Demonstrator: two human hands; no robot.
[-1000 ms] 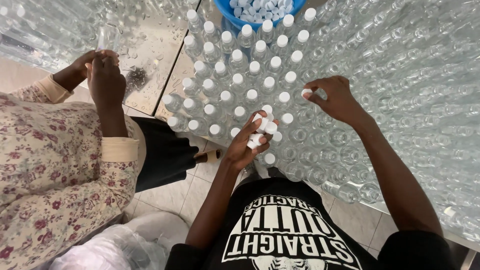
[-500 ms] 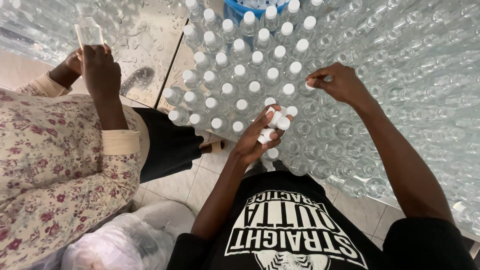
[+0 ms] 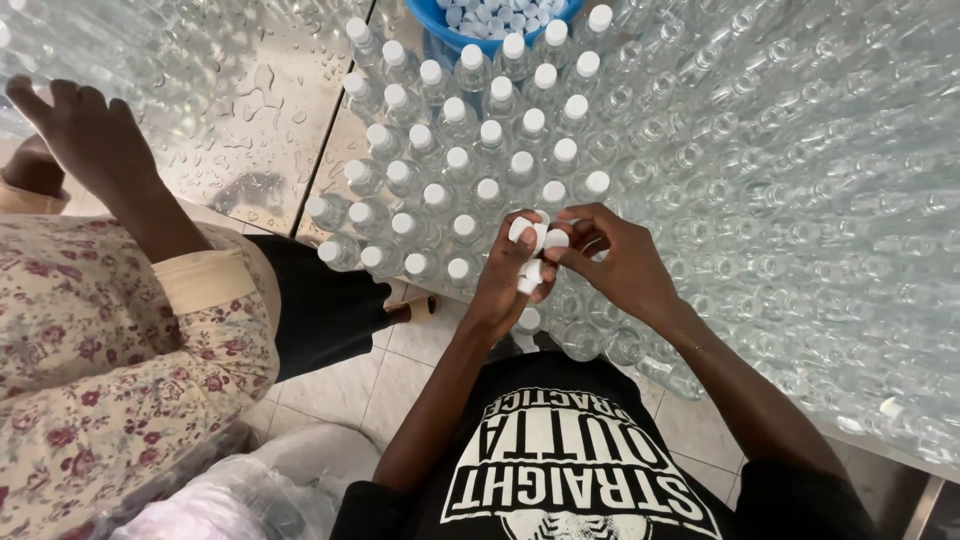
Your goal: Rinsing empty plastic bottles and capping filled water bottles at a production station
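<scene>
My left hand (image 3: 505, 285) is cupped around several white bottle caps (image 3: 528, 243) over the near edge of a wet metal table (image 3: 240, 130). My right hand (image 3: 612, 255) meets it, fingertips pinching one cap from the handful. Just beyond them stand rows of clear plastic bottles with white caps (image 3: 470, 150). To the right spreads a large field of uncapped clear bottles (image 3: 790, 200).
A blue bowl (image 3: 440, 30) full of white caps sits at the table's far edge. A co-worker in a floral sleeve (image 3: 90, 330) stands at my left, one hand (image 3: 85, 135) on the table. A clear plastic bag (image 3: 230, 500) lies on the tiled floor.
My right hand has come back from the uncapped bottles to my left hand and now picks at the caps. The co-worker's hand has dropped toward the table.
</scene>
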